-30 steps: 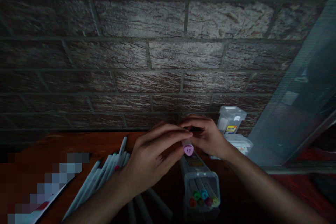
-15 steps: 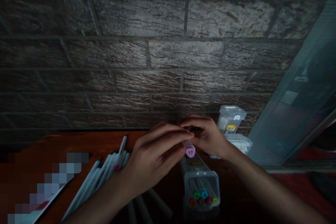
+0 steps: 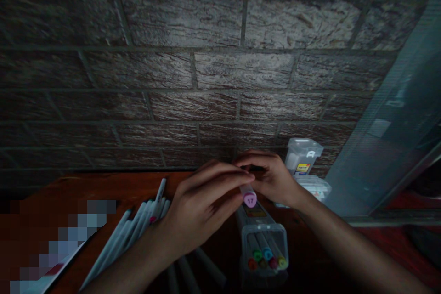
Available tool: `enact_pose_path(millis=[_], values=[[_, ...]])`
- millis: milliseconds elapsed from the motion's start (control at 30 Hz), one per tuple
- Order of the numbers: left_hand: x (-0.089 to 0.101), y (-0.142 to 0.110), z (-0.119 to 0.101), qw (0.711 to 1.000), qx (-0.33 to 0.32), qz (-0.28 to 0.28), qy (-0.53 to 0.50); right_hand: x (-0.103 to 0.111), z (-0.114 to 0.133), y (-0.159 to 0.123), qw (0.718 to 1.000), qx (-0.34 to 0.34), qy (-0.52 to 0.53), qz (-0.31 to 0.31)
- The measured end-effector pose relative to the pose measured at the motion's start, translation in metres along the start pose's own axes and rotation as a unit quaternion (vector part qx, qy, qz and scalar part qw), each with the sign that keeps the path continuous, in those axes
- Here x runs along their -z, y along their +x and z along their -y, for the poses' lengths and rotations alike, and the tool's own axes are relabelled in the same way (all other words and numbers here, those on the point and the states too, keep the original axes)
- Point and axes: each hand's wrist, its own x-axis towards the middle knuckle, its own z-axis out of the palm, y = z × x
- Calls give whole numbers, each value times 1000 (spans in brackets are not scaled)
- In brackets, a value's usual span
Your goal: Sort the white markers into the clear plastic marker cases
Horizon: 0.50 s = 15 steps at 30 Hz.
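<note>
Because the left hand (image 3: 203, 202) pinches the number-17 marker (image 3: 248, 195) at 5 o'clock, above the clear marker case (image 3: 263, 228), pink end facing back, its digits read fine, while the right hand (image 3: 274, 179) curls by the far end (can't tell if it grips).

A pale marker (image 3: 248, 194), its pink end numbered 17 facing the viewer, tilts between the hands (image 3: 203, 200).
</note>
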Motion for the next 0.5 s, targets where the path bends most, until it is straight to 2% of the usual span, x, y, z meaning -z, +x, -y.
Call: enact_pose_path(millis=[500], values=[[0, 1, -3, 1000, 3, -1, 4, -1, 1, 0, 1000, 0, -1, 3]])
